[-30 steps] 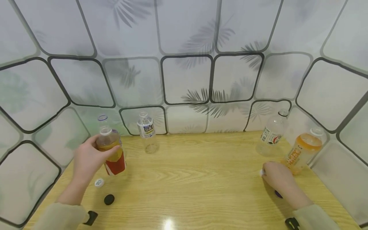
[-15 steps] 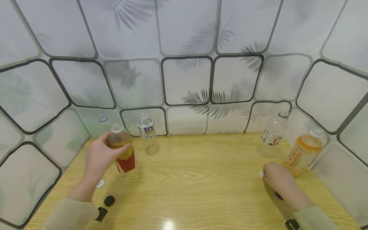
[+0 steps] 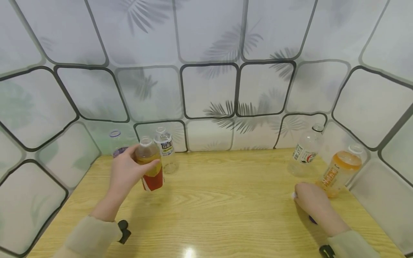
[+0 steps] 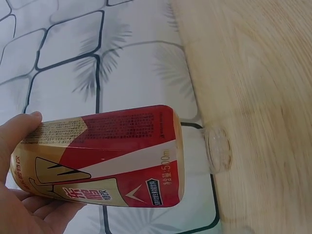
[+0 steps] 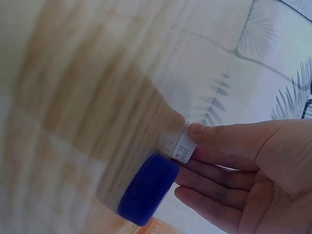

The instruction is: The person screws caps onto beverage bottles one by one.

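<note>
My left hand (image 3: 127, 170) grips an uncapped plastic bottle (image 3: 152, 179) with a red and gold label, thumb and fingers round its upper part. In the left wrist view the bottle (image 4: 122, 156) is tilted above the table, and the thumb and fingers hold its other end. At the right of the table my right hand (image 3: 311, 199) pinches a white bottle cap (image 5: 185, 146) between thumb and finger, right at the tabletop. Close beside it lies a dark blue cap (image 5: 147, 189), also partly visible in the head view below the right hand.
Behind the left hand stand a clear bottle with a purple rim (image 3: 115, 134) and one with a blue-and-white label (image 3: 166, 147). At right are another clear bottle (image 3: 304, 154) and an orange-labelled bottle (image 3: 342, 170). A black cap (image 3: 123, 224) lies by the left sleeve. A patterned wall surrounds the table.
My left hand has carried the red and gold bottle rightward, now overlapping the blue-and-white-labelled bottle. The left forearm now covers the white cap on the left. The right hand stays put.
</note>
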### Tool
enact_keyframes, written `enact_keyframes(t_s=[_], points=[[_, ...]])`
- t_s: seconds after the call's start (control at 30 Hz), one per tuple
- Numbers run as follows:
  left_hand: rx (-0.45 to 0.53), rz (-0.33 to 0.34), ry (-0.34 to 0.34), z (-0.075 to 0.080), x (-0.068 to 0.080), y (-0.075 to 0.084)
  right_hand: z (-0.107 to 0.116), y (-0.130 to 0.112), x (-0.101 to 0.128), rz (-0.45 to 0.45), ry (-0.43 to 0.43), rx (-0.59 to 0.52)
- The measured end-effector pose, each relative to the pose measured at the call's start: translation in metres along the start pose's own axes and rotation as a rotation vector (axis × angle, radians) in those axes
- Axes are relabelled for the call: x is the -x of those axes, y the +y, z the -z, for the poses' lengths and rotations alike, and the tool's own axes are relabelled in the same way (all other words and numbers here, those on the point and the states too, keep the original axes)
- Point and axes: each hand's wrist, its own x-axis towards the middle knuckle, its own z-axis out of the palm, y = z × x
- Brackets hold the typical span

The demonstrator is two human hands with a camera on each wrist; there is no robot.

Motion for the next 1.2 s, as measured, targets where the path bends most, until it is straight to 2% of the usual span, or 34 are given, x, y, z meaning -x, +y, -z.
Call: enact_keyframes(t_s=[0.4, 0.77, 1.2], points=[[0.039, -0.048, -0.049, -0.022, -0.003, 0.014, 0.002, -0.003, 0.000, 0.013, 0.007, 0.045], [0.066, -0.066, -0.077, -0.050, -0.003, 0.027, 0.001, -0.003, -0.001, -0.009, -0.017, 0.038], [0.101, -0.144, -0.087, -0.081, 0.000, 0.037, 0.001, -0.005, 0.001, -0.007, -0.001, 0.037]])
